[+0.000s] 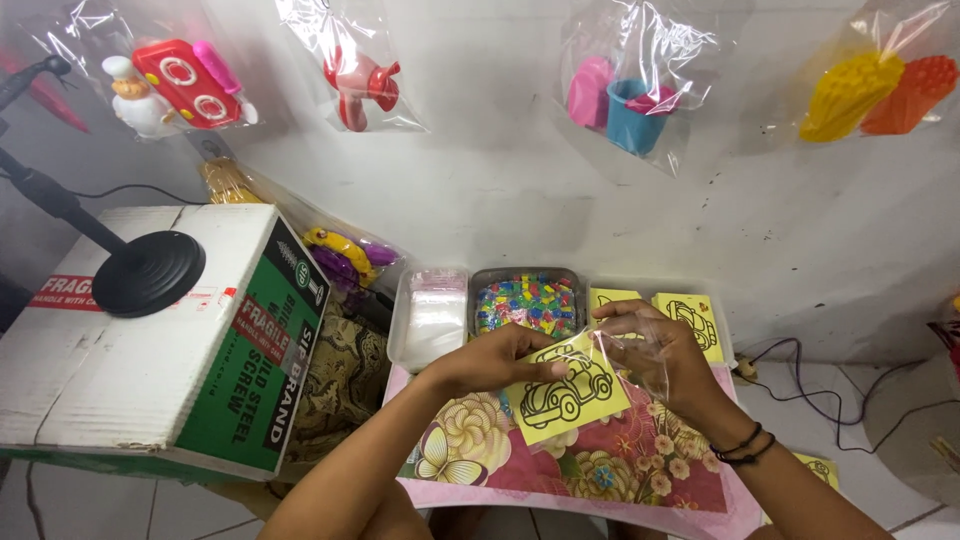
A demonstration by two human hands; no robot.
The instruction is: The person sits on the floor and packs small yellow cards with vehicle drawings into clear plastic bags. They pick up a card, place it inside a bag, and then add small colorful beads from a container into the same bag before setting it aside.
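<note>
Yellow card [566, 395] with a car outline sits between both hands over the floral tray [480, 455]: the left hand [495, 362] pinches its edge, and the right hand [668, 352] grips a clear plastic bag [640, 350]. Judging by this, bagging is under way. The next move calls for holding the bag's mouth open and keeping the card flat.

Wall: pale grey-white plaster [500, 170], scuffed, evenly lit.
On the wall: clear plastic bags of toys hang in a row, a red toy stove with a figure [175, 85], a red toy [360, 75], pink and blue cups [620, 100], yellow and orange pieces [875, 95].
Floor: white tiles [830, 410], a black cable [800, 375] trailing over them.
Left side: large cardboard box [130, 330], white top and green side, bearing a black round stand base [148, 273].
Beside the box: patterned brown cloth [345, 375].
</note>
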